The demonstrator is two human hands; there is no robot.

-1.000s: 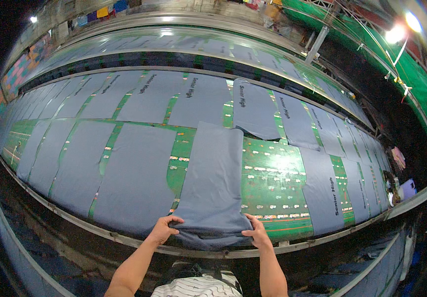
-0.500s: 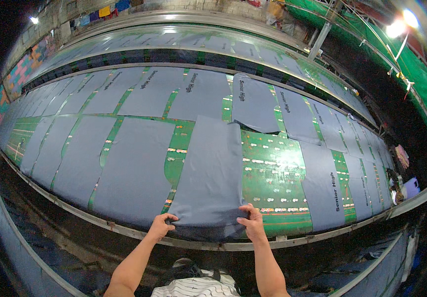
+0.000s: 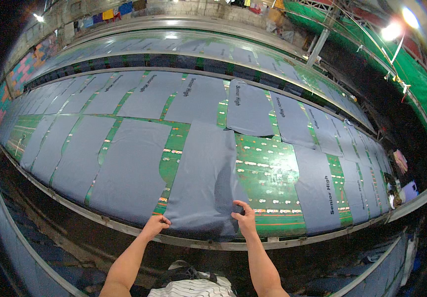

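A grey-blue fabric panel lies flat on the long green printing table, its near edge at the table's front rail. My left hand presses on the panel's near left corner. My right hand rests on the near right corner, fingers spread flat over the cloth. A soft fold runs up the panel from the right hand.
Several more grey-blue panels lie in rows along the table, some with printed lettering. A metal rail edges the front. A second long table runs behind. Bright lamps hang at the upper right.
The panel's near edge has been laid down onto the table and pulled flatter. Both hands moved from gripping its lifted corners to pressing them on the surface.
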